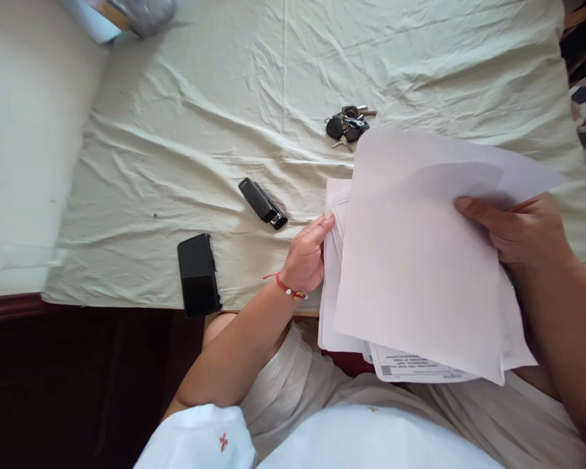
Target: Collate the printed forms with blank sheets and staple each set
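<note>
A loose bundle of paper sheets [420, 260] hangs over the table's near edge, above my lap. Its top sheet is blank on the side I see, while printed text shows on a sheet lower down. My left hand [308, 254] grips the bundle's left edge, thumb on top and fingers hidden beneath. On the right, my right hand [522, 228] pinches the sheets with its thumb on the top one, which bends upward there. A black stapler [262, 203] lies on the cloth to the left of my left hand.
A pale green cloth [200, 143] with wrinkles covers the table. Past the papers lies a bunch of keys [349, 125]. A black phone-like case [198, 275] rests by the near left edge. A white wall [24, 143] borders the left side.
</note>
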### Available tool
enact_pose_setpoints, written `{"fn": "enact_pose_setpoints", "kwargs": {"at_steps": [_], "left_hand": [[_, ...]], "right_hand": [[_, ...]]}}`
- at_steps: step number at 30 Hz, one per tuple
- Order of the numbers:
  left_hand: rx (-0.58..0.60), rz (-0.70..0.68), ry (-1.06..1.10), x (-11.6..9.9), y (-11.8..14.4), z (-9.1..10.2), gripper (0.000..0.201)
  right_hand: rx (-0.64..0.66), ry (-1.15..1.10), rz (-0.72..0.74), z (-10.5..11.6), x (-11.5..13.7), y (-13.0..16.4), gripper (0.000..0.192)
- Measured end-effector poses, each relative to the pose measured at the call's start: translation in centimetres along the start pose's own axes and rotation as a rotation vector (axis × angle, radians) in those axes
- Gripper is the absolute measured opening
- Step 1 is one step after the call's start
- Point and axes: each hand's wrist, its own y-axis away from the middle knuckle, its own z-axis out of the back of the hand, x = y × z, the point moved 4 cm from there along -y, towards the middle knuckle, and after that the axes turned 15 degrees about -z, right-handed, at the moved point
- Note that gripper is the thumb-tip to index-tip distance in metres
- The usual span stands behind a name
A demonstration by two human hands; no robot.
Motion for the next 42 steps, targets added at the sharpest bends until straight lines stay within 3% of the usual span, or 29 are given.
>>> {"fn": "enact_pose_setpoints", "kwargs": {"at_steps": [21, 26, 30, 36, 42], "left_hand": [[-0.034, -0.007, 0.003, 0.4, 0.2, -0.1, 0.031], [-0.053, -0.086, -0.028, 0.4, -0.1, 0.2, 0.027], [-0.031, -0.087, -0.045, 0.0, -0.2, 0.4, 0.024], [-0.010, -0.115, -0.066, -0.5, -0.4, 0.9, 0.025], [0.024, -0.109, -0.079, -0.3, -0.2, 0.5, 0.027]], "right_hand": [[-0.028, -0.017, -0.088, -0.3, -0.4, 0.4, 0.032], [-0.006, -0.004, -0.078, -0.4, -0.4, 0.3, 0.038], [0.051, 0.016, -0.015, -0.2, -0.4, -0.2, 0.035], [-0.047, 0.138, 0.092, 1.4, -0.8, -1.2, 0.027], [-0.067, 0.187, 0.122, 1.3, -0.3, -1.1, 0.026]]}}
